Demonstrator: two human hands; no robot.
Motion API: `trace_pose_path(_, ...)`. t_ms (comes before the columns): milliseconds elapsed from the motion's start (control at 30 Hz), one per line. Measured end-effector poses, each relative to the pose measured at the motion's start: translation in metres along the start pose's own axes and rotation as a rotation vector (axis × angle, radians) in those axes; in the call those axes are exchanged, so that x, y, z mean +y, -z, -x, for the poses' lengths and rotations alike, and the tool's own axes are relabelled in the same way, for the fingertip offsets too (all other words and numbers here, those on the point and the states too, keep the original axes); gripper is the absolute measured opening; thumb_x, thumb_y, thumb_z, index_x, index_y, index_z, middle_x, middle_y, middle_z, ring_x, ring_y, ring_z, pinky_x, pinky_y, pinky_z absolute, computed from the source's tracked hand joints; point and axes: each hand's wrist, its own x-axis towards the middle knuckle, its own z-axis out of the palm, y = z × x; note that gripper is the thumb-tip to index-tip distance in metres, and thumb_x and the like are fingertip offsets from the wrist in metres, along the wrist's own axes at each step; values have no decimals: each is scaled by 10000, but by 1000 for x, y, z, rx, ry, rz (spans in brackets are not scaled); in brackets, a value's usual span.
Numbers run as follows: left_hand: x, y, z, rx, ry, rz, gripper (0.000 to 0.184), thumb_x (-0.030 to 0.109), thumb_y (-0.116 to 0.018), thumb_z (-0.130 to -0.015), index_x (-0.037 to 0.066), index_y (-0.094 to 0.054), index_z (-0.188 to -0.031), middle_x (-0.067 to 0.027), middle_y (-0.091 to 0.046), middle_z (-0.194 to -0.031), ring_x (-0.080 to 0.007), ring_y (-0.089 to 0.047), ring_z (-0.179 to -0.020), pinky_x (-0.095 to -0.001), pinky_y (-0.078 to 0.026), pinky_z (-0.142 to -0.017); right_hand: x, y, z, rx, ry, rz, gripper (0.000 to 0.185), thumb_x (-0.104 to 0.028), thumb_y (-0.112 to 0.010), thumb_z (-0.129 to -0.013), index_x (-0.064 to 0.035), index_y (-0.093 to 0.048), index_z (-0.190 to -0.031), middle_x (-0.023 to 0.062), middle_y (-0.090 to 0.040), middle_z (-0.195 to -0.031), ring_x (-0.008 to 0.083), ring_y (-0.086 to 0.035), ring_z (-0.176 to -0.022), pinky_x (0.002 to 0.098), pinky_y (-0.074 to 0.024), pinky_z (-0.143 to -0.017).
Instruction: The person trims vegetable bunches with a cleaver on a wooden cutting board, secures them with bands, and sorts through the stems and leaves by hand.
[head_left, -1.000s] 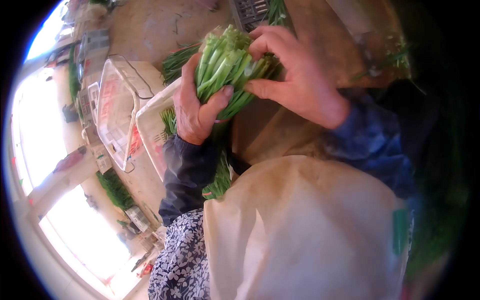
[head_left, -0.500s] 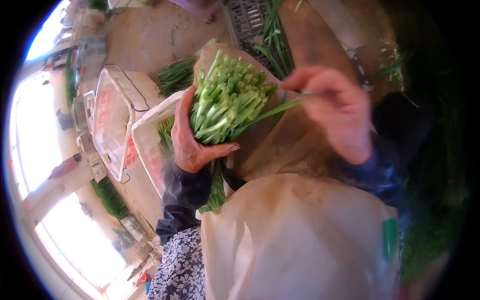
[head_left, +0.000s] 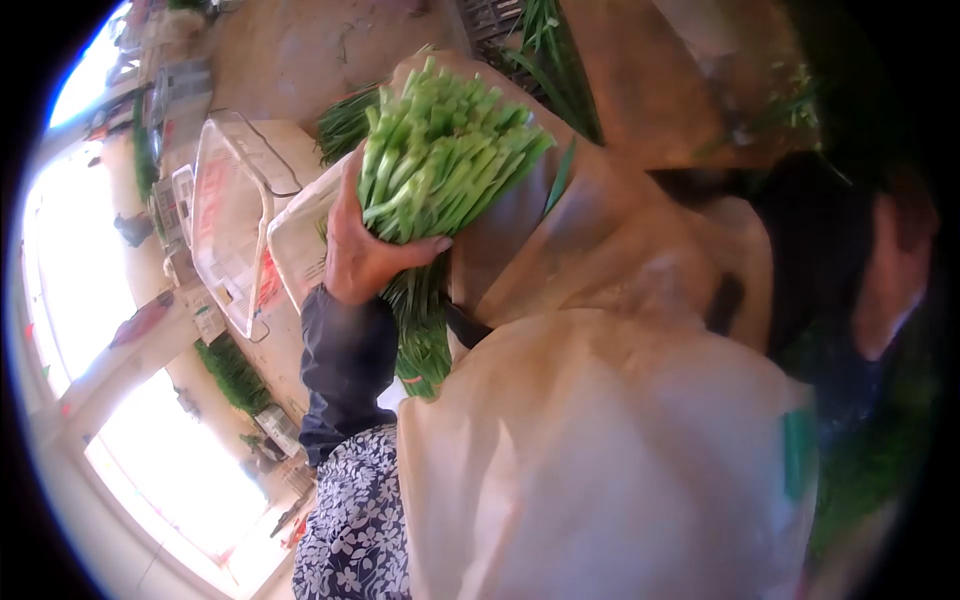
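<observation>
My left hand is closed around a bunch of green leafy stalks, with the thumb across the near side. The pale cut ends face up towards me. The long dark green leaves hang below, beside my sleeve. At the far right, my right hand is low in shadow, near a mass of greens. Its fingers are dark and smeared, so what they hold, if anything, is hidden. A single green leaf lies on the brown apron cloth next to the bunch.
White plastic crates stand to the left. More greens lie behind the bunch. A dark slatted crate with long leaves is at the top. A pale apron covers my lap.
My right hand has swung from beside the bunch out to the far right, and the stalk it pulled has left the bunch. My left hand and bunch have shifted slightly up and left.
</observation>
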Motion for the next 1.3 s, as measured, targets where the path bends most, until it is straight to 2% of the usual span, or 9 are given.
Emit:
trace_pose_path(67, -1, -3, -1, -4, -24, 127, 1100, 132, -909, -515, -21, -330, -1438, -161, -590, -1274, -225, -557, -1190, -351, -428, -1028, -68, -48, 30, -413, -27, -739, 232, -18, -635, -881, -26, -652, -1112, 41, -686, -976, 139, -657, -838, 261, -523, -727)
trace_pose_path(100, -3, -4, -1, -3, -29, 118, 1100, 132, -909, -515, -21, -330, -1438, -161, -590, -1274, -225, -557, -1190, -351, -428, -1028, -100, -56, 39, -747, 11, -667, 245, 14, -619, -858, -22, -627, -1100, 40, -644, -904, 101, -607, -854, 239, -499, -761)
trace_pose_path(200, -4, -5, 2, 43, -57, 23, 1117, 142, -923, -506, -39, -329, -1434, -167, -592, -1271, -226, -570, -1171, -346, -436, -1023, -137, -107, 53, -944, 502, -426, 174, -50, -677, -828, -54, -598, -982, 58, -608, -782, 181, -619, -669, 306, -492, -598)
trace_pose_path(367, -9, -4, 2, 54, -60, 70, 1063, 132, -908, -517, -44, -362, -1412, -157, -601, -1259, -226, -582, -1152, -341, -442, -1017, -140, -153, 63, -494, 774, -388, 186, -67, -697, -778, -69, -531, -863, 93, -596, -729, 305, -615, -654, 402, -476, -558)
trace_pose_path(567, -10, -1, 0, -2, -88, 47, 1044, 123, -892, -514, -24, -380, -1412, -147, -613, -1242, -212, -589, -1138, -337, -444, -1007, -78, -134, 33, -415, 460, 255, 197, -80, -699, -787, -57, -548, -912, 106, -594, -824, 293, -618, -702, 383, -486, -575)
trace_pose_path(633, -2, -2, -4, -13, -38, 85, 1044, 131, -892, -514, -16, -381, -1413, -145, -623, -1225, -209, -594, -1131, -340, -449, -1000, -103, -122, 45, -519, 436, -407, 266, -133, -732, -772, -55, -566, -965, 111, -596, -849, 290, -621, -710, 375, -492, -588)
trace_pose_path(867, -3, -3, -5, 2, -65, 77, 1032, 127, -896, -512, -18, -394, -1403, -145, -641, -1205, -212, -617, -1099, -338, -466, -980, -138, -156, 61, -394, 839, -306, 157, -176, -667, -787, -98, -539, -832, 57, -600, -688, 235, -650, -665, 382, -491, -592)
trace_pose_path(1100, 1, -1, -8, -13, -45, 84, 1047, 120, -894, -500, -13, -392, -1410, -142, -618, -1239, -206, -584, -1149, -342, -441, -1011, -109, -134, 42, -504, 576, -294, 200, -258, -676, -817, -116, -537, -799, 71, -590, -632, 274, -626, -567, 407, -477, -516)
trace_pose_path(1300, 1, 2, -12, -40, -46, 130, 1033, 124, -893, -507, 10, -404, -1410, -125, -620, -1236, -196, -573, -1151, -342, -430, -1017, -100, -171, 62, -373, 776, -274, 189, -234, -667, -850, -120, -522, -809, 91, -583, -622, 276, -636, -589, 407, -479, -522)
